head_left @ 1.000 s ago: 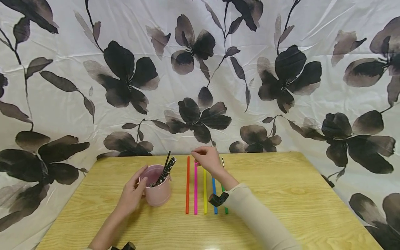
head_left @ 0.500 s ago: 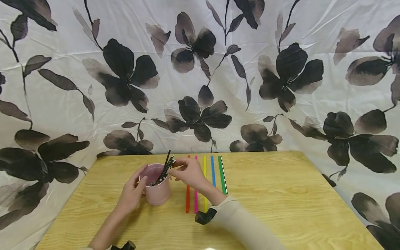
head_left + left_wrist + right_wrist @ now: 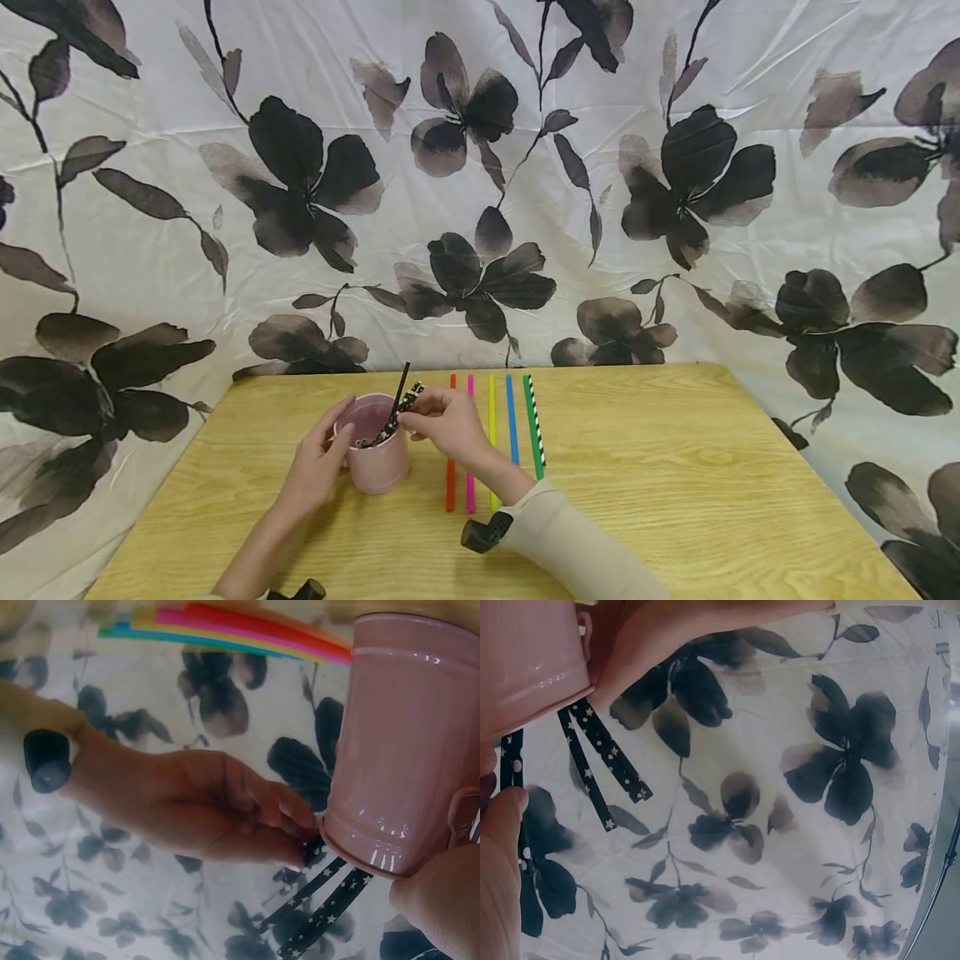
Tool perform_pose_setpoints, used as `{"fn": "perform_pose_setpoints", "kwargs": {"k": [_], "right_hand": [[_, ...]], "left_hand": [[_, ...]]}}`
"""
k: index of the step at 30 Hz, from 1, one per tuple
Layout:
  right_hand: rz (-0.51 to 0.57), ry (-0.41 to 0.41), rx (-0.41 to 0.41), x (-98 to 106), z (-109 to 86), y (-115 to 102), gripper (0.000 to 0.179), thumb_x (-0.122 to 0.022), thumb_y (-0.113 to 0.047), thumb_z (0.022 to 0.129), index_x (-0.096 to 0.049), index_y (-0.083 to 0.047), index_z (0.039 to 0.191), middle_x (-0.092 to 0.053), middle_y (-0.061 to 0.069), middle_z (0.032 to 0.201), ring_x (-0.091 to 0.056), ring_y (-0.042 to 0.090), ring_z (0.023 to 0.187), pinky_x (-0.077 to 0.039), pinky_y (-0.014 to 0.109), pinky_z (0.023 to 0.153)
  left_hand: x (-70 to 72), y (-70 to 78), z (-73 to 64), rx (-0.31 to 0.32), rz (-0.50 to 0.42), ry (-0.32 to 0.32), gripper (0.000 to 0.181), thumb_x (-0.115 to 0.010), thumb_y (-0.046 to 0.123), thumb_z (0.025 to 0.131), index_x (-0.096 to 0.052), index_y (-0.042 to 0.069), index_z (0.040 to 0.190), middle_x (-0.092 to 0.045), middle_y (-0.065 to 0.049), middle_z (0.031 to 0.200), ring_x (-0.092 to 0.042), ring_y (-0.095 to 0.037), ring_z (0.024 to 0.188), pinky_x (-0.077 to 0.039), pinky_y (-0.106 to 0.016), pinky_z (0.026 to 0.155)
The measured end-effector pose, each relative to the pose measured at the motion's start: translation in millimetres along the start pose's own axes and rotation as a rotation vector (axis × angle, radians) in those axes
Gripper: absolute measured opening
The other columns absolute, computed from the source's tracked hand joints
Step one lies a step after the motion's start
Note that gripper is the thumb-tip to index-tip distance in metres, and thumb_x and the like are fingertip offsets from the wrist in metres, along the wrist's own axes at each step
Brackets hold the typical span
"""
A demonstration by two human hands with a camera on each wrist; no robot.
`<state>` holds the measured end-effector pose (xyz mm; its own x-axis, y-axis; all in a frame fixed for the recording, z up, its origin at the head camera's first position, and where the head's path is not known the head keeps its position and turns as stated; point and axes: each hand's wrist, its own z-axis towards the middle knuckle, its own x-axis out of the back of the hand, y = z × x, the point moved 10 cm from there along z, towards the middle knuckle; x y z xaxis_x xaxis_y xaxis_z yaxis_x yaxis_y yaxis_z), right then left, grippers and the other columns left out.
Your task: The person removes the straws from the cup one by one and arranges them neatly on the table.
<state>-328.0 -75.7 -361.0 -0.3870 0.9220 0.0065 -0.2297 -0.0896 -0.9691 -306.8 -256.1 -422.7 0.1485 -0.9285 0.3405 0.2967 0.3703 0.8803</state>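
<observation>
My left hand grips the side of a pink cup with a small handle. Several black patterned straws lean out over its rim, among them a star-printed straw. Over the cup's right edge, my right hand pinches a black straw with white dots between thumb and fingers. The lower ends of the straws sit inside the cup, mostly hidden.
To the cup's right, a red straw, a pink straw, a yellow straw, a blue straw and a green straw lie parallel on the wooden table. A black-and-white striped straw lies along the green one. Behind hangs floral cloth.
My right hand has moved left from the far ends of the coloured straws to the cup and now pinches a dotted straw. The left hand keeps its grip on the cup.
</observation>
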Motion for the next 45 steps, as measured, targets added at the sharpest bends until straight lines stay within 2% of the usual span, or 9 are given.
{"fn": "perform_pose_setpoints", "kwargs": {"k": [7,15,18,22,24,30,34,38,45], "right_hand": [[0.012,-0.014,0.014,-3,-1.2,2,0.012,-0.066,-0.001,0.076,-0.063,0.008,0.084,-0.063,0.020,0.081,-0.058,0.043,0.078,-0.049,0.046,0.062],[0.031,-0.005,0.021,0,-3.9,-4,0.010,-0.064,0.000,0.077,-0.060,0.007,0.083,-0.062,0.021,0.081,-0.057,0.044,0.077,-0.050,0.042,0.059],[0.035,0.003,0.044,5,-4.2,-9,0.009,-0.065,-0.001,0.077,-0.061,0.005,0.082,-0.062,0.021,0.080,-0.060,0.037,0.072,-0.050,0.042,0.058],[0.023,-0.005,0.085,11,-5.1,-22,0.010,-0.064,-0.002,0.078,-0.060,0.006,0.083,-0.062,0.020,0.080,-0.061,0.034,0.071,-0.050,0.041,0.058],[0.015,-0.010,0.101,14,-7.4,-32,0.011,-0.063,-0.001,0.079,-0.060,0.008,0.084,-0.061,0.021,0.080,-0.059,0.037,0.073,-0.050,0.041,0.059],[0.026,-0.014,0.149,29,-9.2,-53,0.011,-0.063,-0.003,0.080,-0.060,0.007,0.082,-0.062,0.019,0.080,-0.061,0.022,0.068,-0.051,0.039,0.058],[0.038,-0.020,0.224,44,-8.8,-70,0.011,-0.064,-0.007,0.080,-0.061,0.004,0.081,-0.062,0.019,0.079,-0.061,0.021,0.065,-0.050,0.044,0.058],[0.029,-0.003,0.285,62,-14.0,-92,0.012,-0.064,-0.008,0.080,-0.061,0.003,0.084,-0.061,0.021,0.081,-0.060,0.024,0.065,-0.048,0.047,0.059],[0.020,0.069,0.332,98,-26.5,-125,0.013,-0.064,-0.006,0.079,-0.059,0.004,0.084,-0.061,0.019,0.082,-0.060,0.029,0.070,-0.050,0.043,0.057]], "left_hand": [[0.0,-1.7,-0.4,0.005,0.009,-0.003,0.040,-0.044,0.026,0.093,-0.038,0.028,0.133,-0.047,-0.013,0.120,-0.055,-0.022,0.071,-0.050,-0.035,0.054],[0.4,-2.1,0.5,0.003,0.011,-0.010,0.041,-0.043,0.029,0.093,-0.037,0.025,0.134,-0.046,-0.012,0.120,-0.055,-0.022,0.071,-0.050,-0.036,0.054],[-0.2,-0.9,1.6,-0.001,0.014,-0.011,0.041,-0.043,0.029,0.093,-0.037,0.025,0.134,-0.046,-0.012,0.121,-0.055,-0.023,0.072,-0.050,-0.036,0.054],[-0.4,1.2,2.5,-0.005,0.020,-0.012,0.042,-0.043,0.029,0.093,-0.036,0.025,0.134,-0.045,-0.012,0.121,-0.054,-0.022,0.073,-0.051,-0.035,0.054],[-0.8,4.1,2.2,-0.002,0.015,-0.015,0.041,-0.043,0.028,0.093,-0.037,0.024,0.134,-0.046,-0.013,0.120,-0.054,-0.022,0.072,-0.051,-0.035,0.055],[-2.6,24.0,-3.6,0.016,0.011,-0.017,0.041,-0.043,0.024,0.094,-0.037,0.020,0.134,-0.046,-0.015,0.117,-0.053,-0.022,0.071,-0.050,-0.039,0.055],[-3.3,30.2,-4.9,0.025,0.028,-0.014,0.042,-0.043,0.023,0.094,-0.036,0.017,0.134,-0.045,-0.016,0.119,-0.053,-0.023,0.071,-0.050,-0.038,0.056],[-3.6,26.8,-2.3,0.021,0.013,-0.018,0.043,-0.043,0.025,0.094,-0.036,0.016,0.135,-0.044,-0.016,0.120,-0.052,-0.024,0.072,-0.050,-0.039,0.057],[-1.0,5.1,1.7,0.023,0.017,-0.012,0.042,-0.043,0.027,0.093,-0.036,0.024,0.134,-0.045,-0.013,0.119,-0.052,-0.023,0.071,-0.050,-0.035,0.055]]}}
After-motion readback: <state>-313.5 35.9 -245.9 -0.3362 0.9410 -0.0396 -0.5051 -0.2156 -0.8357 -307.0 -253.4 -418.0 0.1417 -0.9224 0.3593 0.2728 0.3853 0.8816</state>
